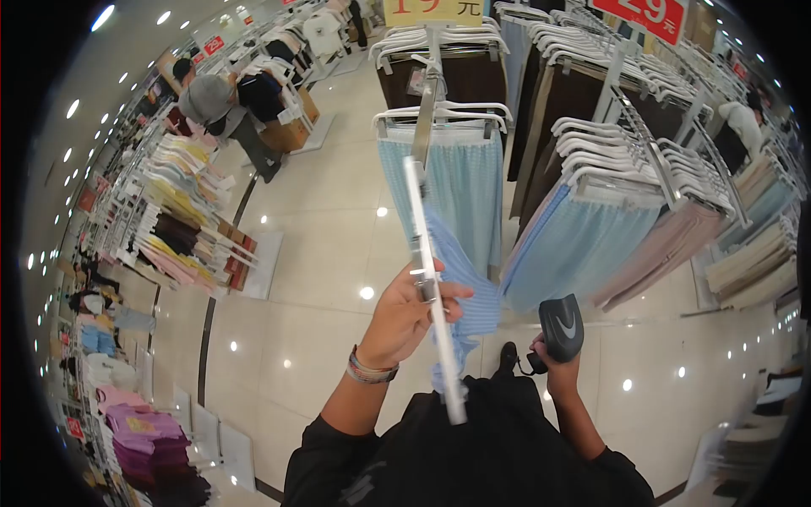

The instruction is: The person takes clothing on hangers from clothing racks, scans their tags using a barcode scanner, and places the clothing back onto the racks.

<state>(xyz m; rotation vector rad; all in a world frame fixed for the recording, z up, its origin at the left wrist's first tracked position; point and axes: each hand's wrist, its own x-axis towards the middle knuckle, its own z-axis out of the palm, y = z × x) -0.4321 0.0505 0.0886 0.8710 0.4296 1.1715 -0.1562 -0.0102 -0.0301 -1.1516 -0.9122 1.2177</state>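
My left hand is closed around the middle of a white clip hanger, which is slightly smeared by motion. From it hangs a light blue striped garment, partly hidden behind the hanger. A dark grey handheld scanner is gripped in my right hand, low on the right near my body. Just beyond the hanger, pale blue checked bottoms hang on a metal rail.
Right of centre stands a rack of blue skirts or trousers on white hangers. Garment racks line the left side. A person in grey bends over a rack beside a cardboard box. Price signs hang overhead.
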